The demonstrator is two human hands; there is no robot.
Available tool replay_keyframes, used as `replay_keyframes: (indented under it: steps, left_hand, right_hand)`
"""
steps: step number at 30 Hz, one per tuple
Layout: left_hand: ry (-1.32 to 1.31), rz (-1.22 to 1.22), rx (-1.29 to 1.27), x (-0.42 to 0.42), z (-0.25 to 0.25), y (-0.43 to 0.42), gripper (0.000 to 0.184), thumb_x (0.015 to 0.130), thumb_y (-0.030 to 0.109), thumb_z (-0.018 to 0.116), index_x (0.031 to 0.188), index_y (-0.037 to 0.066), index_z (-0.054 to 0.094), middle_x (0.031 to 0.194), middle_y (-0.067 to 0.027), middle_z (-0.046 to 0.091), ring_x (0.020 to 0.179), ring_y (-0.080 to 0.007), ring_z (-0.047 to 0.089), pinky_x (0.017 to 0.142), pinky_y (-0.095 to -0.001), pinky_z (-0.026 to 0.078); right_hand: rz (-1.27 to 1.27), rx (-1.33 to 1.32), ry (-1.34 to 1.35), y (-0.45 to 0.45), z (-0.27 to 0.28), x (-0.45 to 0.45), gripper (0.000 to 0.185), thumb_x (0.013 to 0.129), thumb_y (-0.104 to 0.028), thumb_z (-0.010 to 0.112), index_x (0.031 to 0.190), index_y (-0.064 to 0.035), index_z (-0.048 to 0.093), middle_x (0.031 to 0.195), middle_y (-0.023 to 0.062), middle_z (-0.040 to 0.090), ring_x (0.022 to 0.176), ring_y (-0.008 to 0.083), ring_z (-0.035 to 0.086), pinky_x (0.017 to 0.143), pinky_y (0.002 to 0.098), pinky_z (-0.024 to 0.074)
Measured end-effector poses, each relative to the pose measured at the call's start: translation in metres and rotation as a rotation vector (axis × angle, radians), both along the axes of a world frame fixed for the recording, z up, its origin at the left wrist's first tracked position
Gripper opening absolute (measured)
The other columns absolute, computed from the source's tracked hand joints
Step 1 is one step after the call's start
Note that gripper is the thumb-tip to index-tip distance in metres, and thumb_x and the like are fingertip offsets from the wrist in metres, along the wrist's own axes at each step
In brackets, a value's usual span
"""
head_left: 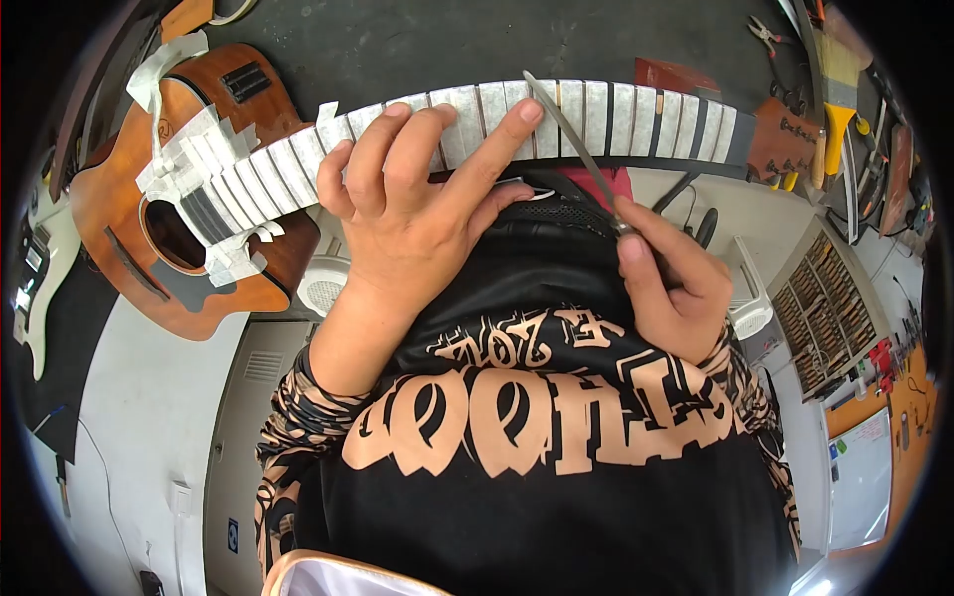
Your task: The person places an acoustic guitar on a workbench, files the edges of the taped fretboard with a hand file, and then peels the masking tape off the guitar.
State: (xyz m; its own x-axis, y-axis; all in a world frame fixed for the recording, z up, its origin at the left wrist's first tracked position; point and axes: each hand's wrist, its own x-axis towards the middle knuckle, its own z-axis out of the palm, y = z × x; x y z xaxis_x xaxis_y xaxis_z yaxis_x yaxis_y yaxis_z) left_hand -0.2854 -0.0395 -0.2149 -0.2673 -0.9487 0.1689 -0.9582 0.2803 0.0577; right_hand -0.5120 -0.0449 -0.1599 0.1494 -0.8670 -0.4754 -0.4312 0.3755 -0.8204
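Observation:
An acoustic guitar lies across the bench, its neck covered with strips of white masking tape between the frets. My left hand rests over the middle of the neck. Its fingers bend onto the taped fretboard and its thumb is at the near edge. In my right hand is a slim metal file, pinched near its lower end. The file slants across the neck, its tip beyond the far edge, just right of my left index fingertip. Whether it touches a fret, I cannot tell.
Pliers and a yellow-handled brush lie at the right, past the headstock. A rack of small parts stands lower right. A white guitar body is at the far left. The dark bench top extends behind the neck.

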Motion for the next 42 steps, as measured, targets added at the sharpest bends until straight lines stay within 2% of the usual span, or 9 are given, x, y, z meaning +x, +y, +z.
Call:
replay_keyframes:
  steps: [4, 8, 15, 28, 30, 32, 35, 40, 42]
  left_hand:
    - [0.008, -0.003, -0.013, 0.003, -0.002, 0.001, 0.057, 0.079, 0.064, 0.065, 0.13, 0.038, 0.065, 0.119, -0.0021, 0.047, 0.118, -0.0234, 0.04, 0.101, -0.038, 0.027]
    - [0.014, -0.018, 0.026, 0.006, 0.001, 0.004, 0.057, 0.079, 0.062, 0.067, 0.13, 0.037, 0.066, 0.122, -0.0031, 0.047, 0.12, -0.025, 0.04, 0.102, -0.0389, 0.027]
    - [0.039, 0.042, 0.03, 0.025, -0.003, 0.009, 0.062, 0.077, 0.06, 0.071, 0.13, 0.029, 0.067, 0.126, -0.0056, 0.047, 0.122, -0.0278, 0.04, 0.102, -0.0408, 0.028]
    - [0.075, 0.004, 0.016, 0.037, -0.007, 0.009, 0.064, 0.077, 0.058, 0.073, 0.132, 0.028, 0.065, 0.127, -0.0042, 0.048, 0.122, -0.0262, 0.042, 0.101, -0.0403, 0.029]
    - [0.069, -0.011, 0.029, 0.034, -0.003, 0.008, 0.064, 0.076, 0.058, 0.073, 0.132, 0.028, 0.065, 0.127, -0.004, 0.048, 0.121, -0.026, 0.043, 0.101, -0.0394, 0.029]
    - [0.079, -0.026, 0.03, 0.036, -0.003, 0.008, 0.063, 0.077, 0.059, 0.071, 0.132, 0.03, 0.064, 0.127, -0.0035, 0.049, 0.121, -0.0255, 0.043, 0.101, -0.0386, 0.028]
    - [0.069, -0.066, 0.033, 0.024, 0.006, 0.004, 0.061, 0.078, 0.059, 0.069, 0.133, 0.034, 0.063, 0.126, -0.0022, 0.049, 0.122, -0.0237, 0.045, 0.101, -0.038, 0.027]
    - [0.099, -0.062, 0.06, 0.042, 0.001, 0.004, 0.059, 0.078, 0.059, 0.069, 0.132, 0.035, 0.064, 0.126, -0.0008, 0.05, 0.122, -0.0223, 0.045, 0.101, -0.0368, 0.026]
    - [0.09, -0.074, 0.06, 0.005, 0.017, -0.002, 0.058, 0.079, 0.058, 0.069, 0.132, 0.035, 0.064, 0.125, -0.0008, 0.051, 0.122, -0.0221, 0.045, 0.102, -0.0369, 0.027]
  right_hand:
    - [0.022, -0.188, -0.012, -0.021, -0.025, 0.028, 0.033, 0.086, 0.002, 0.07, 0.118, -0.0063, 0.072, 0.068, 0.0026, 0.057, 0.053, 0.0086, 0.05, 0.052, 0.0223, 0.0414]
    - [0.365, -0.813, 0.464, -0.034, -0.026, 0.036, 0.047, 0.074, 0.0, 0.076, 0.116, -0.0201, 0.073, 0.072, 0.0014, 0.053, 0.053, 0.0194, 0.054, 0.047, 0.0304, 0.0446]
    - [0.204, -0.149, 0.074, -0.009, -0.005, 0.013, 0.033, 0.083, 0.002, 0.072, 0.115, -0.0061, 0.073, 0.063, 0.0062, 0.057, 0.052, 0.0121, 0.052, 0.049, 0.026, 0.0421]
    - [0.336, -0.667, 0.224, -0.035, -0.024, 0.045, 0.036, 0.082, 0.002, 0.073, 0.116, -0.0081, 0.072, 0.076, 0.01, 0.063, 0.058, 0.0195, 0.058, 0.056, 0.0287, 0.0479]
    - [0.264, -0.56, 0.177, -0.026, -0.01, 0.028, 0.031, 0.086, 0.0, 0.072, 0.117, -0.0042, 0.071, 0.081, 0.0083, 0.067, 0.06, 0.012, 0.058, 0.057, 0.0239, 0.0458]
    - [0.144, -0.146, 0.012, -0.013, 0.002, 0.018, 0.031, 0.085, 0.002, 0.07, 0.116, -0.0046, 0.072, 0.064, 0.0036, 0.055, 0.055, 0.0098, 0.051, 0.053, 0.0242, 0.042]
    - [0.068, -0.069, 0.063, 0.003, 0.01, 0.005, 0.029, 0.088, 0.001, 0.069, 0.117, -0.0017, 0.071, 0.062, 0.0036, 0.055, 0.056, 0.0076, 0.049, 0.054, 0.0231, 0.0397]
    - [0.049, -0.143, 0.075, -0.011, -0.005, 0.048, 0.029, 0.087, 0.002, 0.069, 0.115, -0.0027, 0.072, 0.064, 0.0049, 0.056, 0.055, 0.0092, 0.05, 0.052, 0.0232, 0.0399]
    - [0.174, -0.319, 0.131, -0.032, 0.003, 0.021, 0.03, 0.088, 0.0, 0.07, 0.118, -0.0021, 0.07, 0.081, 0.0082, 0.068, 0.062, 0.0083, 0.057, 0.057, 0.0219, 0.044]
